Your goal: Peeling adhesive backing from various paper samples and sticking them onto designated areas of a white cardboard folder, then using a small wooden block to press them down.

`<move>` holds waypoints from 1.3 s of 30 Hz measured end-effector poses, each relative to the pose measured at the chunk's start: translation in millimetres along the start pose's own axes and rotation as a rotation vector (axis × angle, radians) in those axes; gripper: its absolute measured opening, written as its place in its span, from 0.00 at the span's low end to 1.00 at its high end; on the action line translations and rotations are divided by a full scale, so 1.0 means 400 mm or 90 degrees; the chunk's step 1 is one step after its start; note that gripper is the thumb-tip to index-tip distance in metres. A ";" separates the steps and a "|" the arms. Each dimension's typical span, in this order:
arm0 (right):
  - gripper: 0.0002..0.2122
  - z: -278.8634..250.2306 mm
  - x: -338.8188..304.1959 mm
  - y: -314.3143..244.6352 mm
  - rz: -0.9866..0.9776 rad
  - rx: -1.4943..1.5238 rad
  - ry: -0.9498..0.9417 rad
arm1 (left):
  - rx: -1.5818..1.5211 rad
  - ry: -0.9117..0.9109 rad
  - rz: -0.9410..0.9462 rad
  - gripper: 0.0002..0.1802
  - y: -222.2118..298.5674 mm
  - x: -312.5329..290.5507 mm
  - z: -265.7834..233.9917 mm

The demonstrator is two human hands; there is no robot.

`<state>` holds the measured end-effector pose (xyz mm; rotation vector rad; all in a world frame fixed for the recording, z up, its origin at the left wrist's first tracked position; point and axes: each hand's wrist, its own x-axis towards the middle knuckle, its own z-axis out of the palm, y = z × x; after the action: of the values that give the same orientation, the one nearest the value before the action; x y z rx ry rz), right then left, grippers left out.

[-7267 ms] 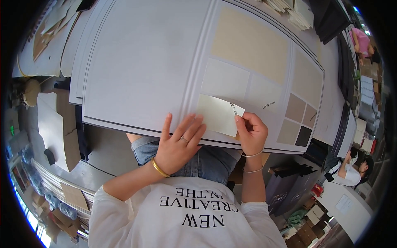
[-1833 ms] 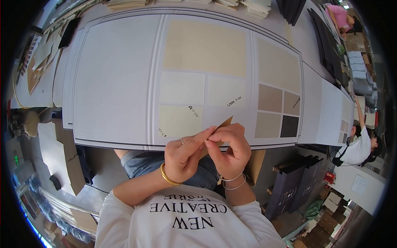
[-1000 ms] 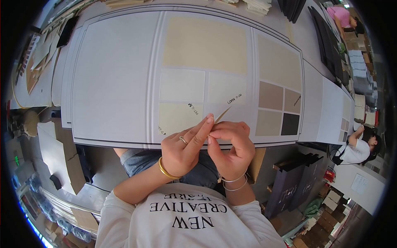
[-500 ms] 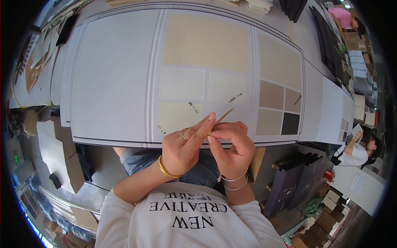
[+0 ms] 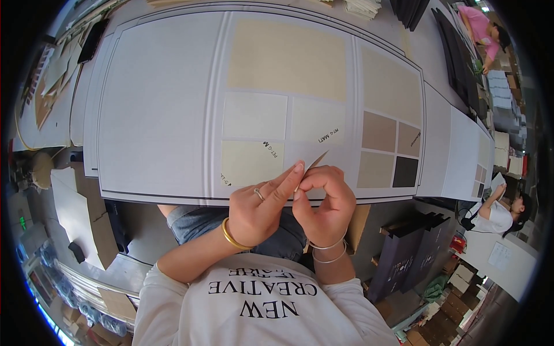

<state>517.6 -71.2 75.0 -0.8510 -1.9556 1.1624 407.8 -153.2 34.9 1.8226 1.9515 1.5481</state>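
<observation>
Above the near edge of a white sample board [image 5: 161, 115], a thin flat sample piece [image 5: 316, 161] shows almost edge-on, brownish with a pale edge. My left hand [image 5: 254, 213] grips it between thumb and fingers, the fingers pointing up and right. The thumb and forefinger of my right hand [image 5: 330, 210] are pinched together at the near end of the piece. What lies between those fingertips is mostly hidden. Beyond the hands, the board's middle panel carries a large cream swatch [image 5: 288, 57] and smaller pale swatches, some with handwriting.
The board's right panel holds beige, brown and black swatches [image 5: 405, 173]. Another swatch board [image 5: 461, 155] lies farther right. Dark folders [image 5: 404, 254] stand below the table at right. Two people [image 5: 496, 210] [image 5: 482, 29] are at the right side; white panels [image 5: 81, 213] lean at left.
Both hands have shifted slightly right, and the piece has turned a little, showing more of its face. At far right, the person in pink has stretched out an arm.
</observation>
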 end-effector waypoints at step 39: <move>0.07 -0.188 -0.085 0.063 0.248 0.245 -0.073 | -0.174 -0.122 -0.190 0.11 -0.029 0.039 -0.130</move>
<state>602.4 -55.6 71.0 -0.9958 -1.6092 1.7792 362.2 -170.2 61.9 1.4386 1.7312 1.4072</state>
